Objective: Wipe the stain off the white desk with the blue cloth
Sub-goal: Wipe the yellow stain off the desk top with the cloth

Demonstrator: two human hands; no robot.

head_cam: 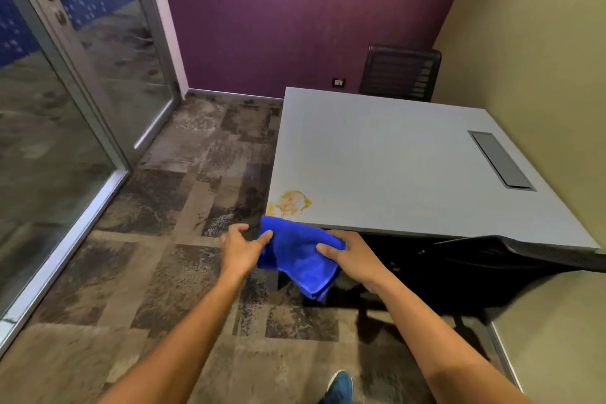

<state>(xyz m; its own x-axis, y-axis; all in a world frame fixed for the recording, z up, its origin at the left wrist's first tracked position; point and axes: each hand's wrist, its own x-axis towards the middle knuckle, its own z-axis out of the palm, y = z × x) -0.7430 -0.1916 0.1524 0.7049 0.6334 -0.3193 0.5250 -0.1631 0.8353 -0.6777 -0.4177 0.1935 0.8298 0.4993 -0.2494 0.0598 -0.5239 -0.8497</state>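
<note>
Beyond both hands and to their right spreads the white desk (pixel 393 154), its near left corner just past the fingertips. To the left of the hands, well apart, a glass partition with a metal-framed door (pixel 62 82) runs along the patterned carpet (pixel 183 180) that lies under both arms. Far ahead stands a purple wall (pixel 278 10), and on the right a beige wall (pixel 541 43) meets the desk's far side. A black chair (pixel 492 266) sits tucked under the desk's near edge, right of the right hand; a second dark chair back (pixel 400 72) shows beyond the desk's far edge. A grey cable hatch (pixel 500 159) is set into the desktop, well to the right of the hands.

The blue cloth (pixel 295 259) hangs folded between the hands, off the desk, its upper edge just before the corner. The right hand (pixel 347 256) grips its right side, thumb on top. The left hand (pixel 241 249) pinches its left edge with loosely curled fingers.

The stain (pixel 290 203), yellow-orange and branching, lies on the desk corner just beyond the cloth, nothing covering it. A small wall socket (pixel 338 82) sits low on the purple wall. A blue shoe (pixel 341 387) shows below, between the forearms. No writing is legible.
</note>
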